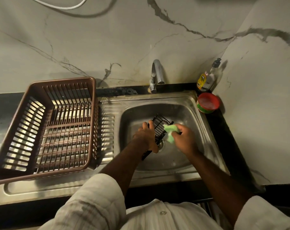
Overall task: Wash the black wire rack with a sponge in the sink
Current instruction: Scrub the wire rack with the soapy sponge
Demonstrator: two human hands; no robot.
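Looking down from head height, a steel sink (193, 112) set in a dark table (225, 138) is seen, with a person's two bare arms reaching into the basin. The black wire rack (160, 127) is held over the drain (162, 144), tilted up off the basin floor, by the left hand (146, 136), whose grip is closed round the rack's left edge; it appears to be steadied this way so that its wires can be reached from the other side. The green sponge (170, 131) is pinched in the grip of the right hand (184, 138) and pressed against the rack's right side, where scrubbing seems to be under way. No water is seen running from the tap (156, 73) behind the basin. A brown slatted dish basket (62, 80) is stood on the draining board (107, 123) to the left, probably so that the washed rack can be set there to drip. A pump bottle (210, 78) of soap and a red tub (208, 102) are kept in the table's far right corner, near the sponge hand.
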